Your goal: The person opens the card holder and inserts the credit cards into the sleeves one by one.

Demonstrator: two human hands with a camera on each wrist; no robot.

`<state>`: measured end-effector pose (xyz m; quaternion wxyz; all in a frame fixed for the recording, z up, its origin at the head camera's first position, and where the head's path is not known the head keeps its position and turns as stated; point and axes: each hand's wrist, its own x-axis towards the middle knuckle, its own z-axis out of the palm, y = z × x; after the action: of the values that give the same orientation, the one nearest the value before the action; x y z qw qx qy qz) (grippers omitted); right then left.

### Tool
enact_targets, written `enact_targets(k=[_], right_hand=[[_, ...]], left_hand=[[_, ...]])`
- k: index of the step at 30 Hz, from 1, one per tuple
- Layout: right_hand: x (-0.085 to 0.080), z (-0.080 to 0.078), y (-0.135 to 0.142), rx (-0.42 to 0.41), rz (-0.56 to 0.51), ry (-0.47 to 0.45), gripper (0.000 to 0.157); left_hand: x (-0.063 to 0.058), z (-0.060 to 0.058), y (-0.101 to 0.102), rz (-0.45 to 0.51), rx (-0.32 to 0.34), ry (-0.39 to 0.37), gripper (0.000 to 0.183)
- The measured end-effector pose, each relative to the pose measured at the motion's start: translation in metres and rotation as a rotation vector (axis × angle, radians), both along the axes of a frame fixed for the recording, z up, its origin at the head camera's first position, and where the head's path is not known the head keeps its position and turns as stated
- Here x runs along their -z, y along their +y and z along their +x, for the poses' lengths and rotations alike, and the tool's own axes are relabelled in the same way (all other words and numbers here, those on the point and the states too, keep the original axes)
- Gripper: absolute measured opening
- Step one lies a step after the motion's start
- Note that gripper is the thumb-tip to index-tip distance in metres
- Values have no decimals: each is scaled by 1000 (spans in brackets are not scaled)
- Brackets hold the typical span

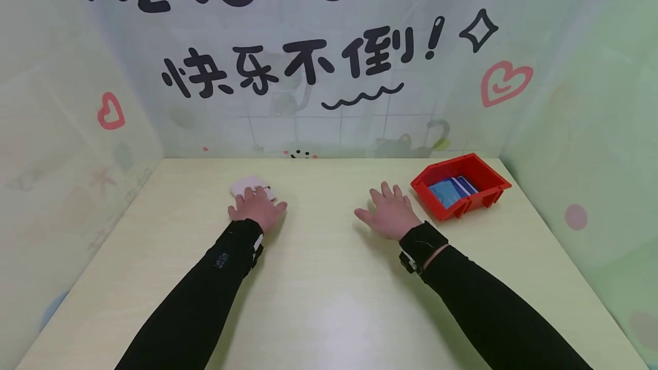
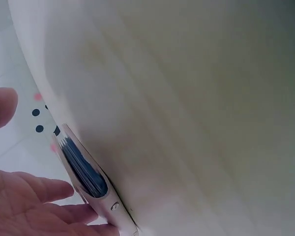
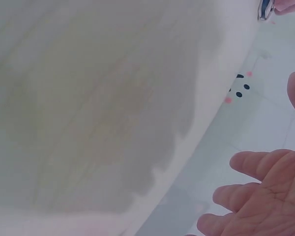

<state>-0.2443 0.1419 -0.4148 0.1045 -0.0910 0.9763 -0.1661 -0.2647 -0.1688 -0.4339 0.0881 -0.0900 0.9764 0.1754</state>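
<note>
A pale pink card holder [image 1: 250, 183] lies flat toward the back left of the table. In the left wrist view the card holder [image 2: 102, 196] shows a stack of dark blue leaves inside and a small round snap on its edge. My left hand [image 1: 257, 210] reaches over it with fingers spread, fingertips right at its upper cover. Part of the holder is hidden under those fingers. My right hand [image 1: 392, 214] hangs over the table right of the middle, palm down, fingers extended and holding nothing. In the right wrist view, the right hand [image 3: 270, 191] appears apart from any object.
A red plastic bin [image 1: 480, 167] stands at the back right, just beyond my right hand. Blue card-like items [image 1: 452, 190] lie inside it. Printed cloth walls [image 1: 308, 130] rise along the back and both sides of the pale wooden table [image 1: 329, 278].
</note>
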Motion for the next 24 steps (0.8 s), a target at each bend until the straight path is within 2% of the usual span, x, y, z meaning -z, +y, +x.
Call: enact_targets(k=[8, 15, 24], right_hand=[[-3, 1, 3, 0, -24, 5, 83], [-4, 2, 6, -3, -17, -12, 83], [0, 0, 9, 8, -18, -29, 83]], left_hand=[[-12, 6, -1, -4, 10, 5, 85], [-17, 8, 3, -14, 36, -42, 82], [-20, 17, 30, -56, 196, -68, 79]])
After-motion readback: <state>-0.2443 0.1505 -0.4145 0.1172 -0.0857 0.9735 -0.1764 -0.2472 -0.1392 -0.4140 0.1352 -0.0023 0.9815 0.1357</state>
